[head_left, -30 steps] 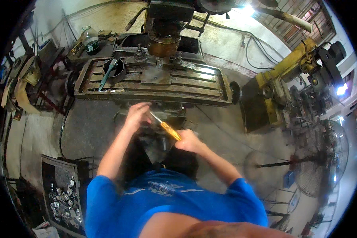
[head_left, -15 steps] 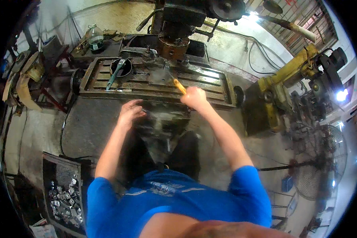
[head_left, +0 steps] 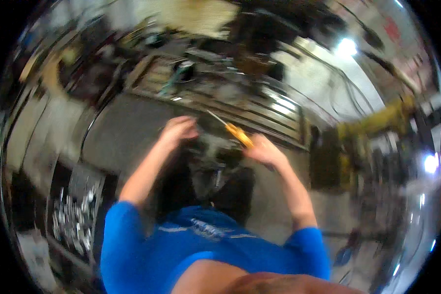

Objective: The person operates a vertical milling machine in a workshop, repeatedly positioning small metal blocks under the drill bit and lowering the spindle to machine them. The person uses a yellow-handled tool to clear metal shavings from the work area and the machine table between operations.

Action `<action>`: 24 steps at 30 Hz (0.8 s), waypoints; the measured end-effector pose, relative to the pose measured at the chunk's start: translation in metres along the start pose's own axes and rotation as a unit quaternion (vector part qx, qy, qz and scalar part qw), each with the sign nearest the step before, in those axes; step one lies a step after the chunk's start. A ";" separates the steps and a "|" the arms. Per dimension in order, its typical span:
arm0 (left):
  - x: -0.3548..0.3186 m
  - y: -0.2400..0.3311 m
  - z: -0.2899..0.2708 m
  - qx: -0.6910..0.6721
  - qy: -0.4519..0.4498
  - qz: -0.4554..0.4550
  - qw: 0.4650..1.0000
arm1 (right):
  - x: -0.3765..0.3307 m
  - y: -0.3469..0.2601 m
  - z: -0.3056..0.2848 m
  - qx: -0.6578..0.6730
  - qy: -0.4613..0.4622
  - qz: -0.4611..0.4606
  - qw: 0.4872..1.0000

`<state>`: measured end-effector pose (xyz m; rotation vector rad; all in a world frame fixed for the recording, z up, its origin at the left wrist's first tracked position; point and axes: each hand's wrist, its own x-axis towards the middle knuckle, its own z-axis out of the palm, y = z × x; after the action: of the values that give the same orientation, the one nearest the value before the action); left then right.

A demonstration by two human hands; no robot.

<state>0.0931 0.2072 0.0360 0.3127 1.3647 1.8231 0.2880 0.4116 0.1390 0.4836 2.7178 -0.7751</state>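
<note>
My right hand (head_left: 264,149) is closed around a yellow-handled tool (head_left: 239,134) with a thin metal shaft. Its shaft points up and left, toward the front edge of the slotted machine table (head_left: 299,132). Motion blur leaves the exact kind of tool unclear. My left hand (head_left: 179,130) is held in front of the table, apart from the tool, with fingers curled together. Something small may be at its fingertips, too smeared to name. On the table's left part stand a dark round pot (head_left: 185,73) and a teal-handled tool (head_left: 167,87) leaning across it.
The dark machine head (head_left: 259,34) overhangs the table. Low on the left stands a bin (head_left: 99,196) of small metal parts (head_left: 76,218). A yellow machine (head_left: 377,117) stands at the right. A light grey-white thing (head_left: 34,250) lies at lower left.
The view has swung, so the table appears tilted and farther up. My right hand has drawn the yellow-handled tool back from over the table. My left hand's fingers have closed together.
</note>
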 end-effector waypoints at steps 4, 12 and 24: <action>0.011 -0.013 0.014 -0.007 -0.037 0.021 0.999 | -0.038 -0.001 0.047 0.051 0.019 -0.069 0.996; -0.049 -0.004 -0.051 -0.023 0.069 0.079 0.994 | -0.017 -0.027 0.068 0.152 0.010 -0.092 0.984; -0.333 0.032 -0.379 0.370 0.614 -0.133 0.684 | -0.013 -0.023 0.082 0.203 0.031 -0.146 0.968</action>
<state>0.0538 -0.2957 0.0077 -0.8810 2.8510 0.9957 0.3049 0.3452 0.0868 0.1868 2.7204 -1.4328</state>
